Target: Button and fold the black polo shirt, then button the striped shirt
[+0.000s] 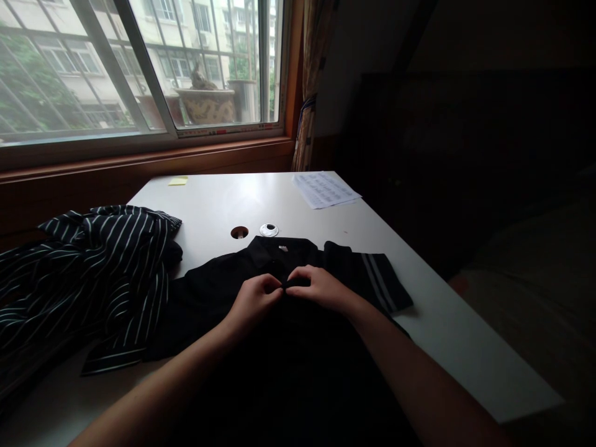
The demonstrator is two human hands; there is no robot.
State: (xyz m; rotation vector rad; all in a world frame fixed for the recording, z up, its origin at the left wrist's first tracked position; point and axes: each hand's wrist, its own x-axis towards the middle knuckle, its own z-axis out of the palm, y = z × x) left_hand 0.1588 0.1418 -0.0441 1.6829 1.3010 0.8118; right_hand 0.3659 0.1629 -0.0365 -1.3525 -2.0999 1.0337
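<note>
A black polo shirt (223, 292) lies spread flat on the white table (456, 347), collar away from me, its right sleeve cuff striped grey. My left hand (254, 298) and my right hand (319, 287) meet at the shirt's front just below the collar. Both have curled fingers pinching the placket fabric between them. What exactly sits under the fingertips is too dark to make out.
A dark striped garment (93, 267) lies crumpled at the table's left. A round cable hole (239, 233) and its loose cap (269, 230) sit beyond the collar. A printed sheet (325, 189) and a yellow sticky note (177, 181) lie near the window side.
</note>
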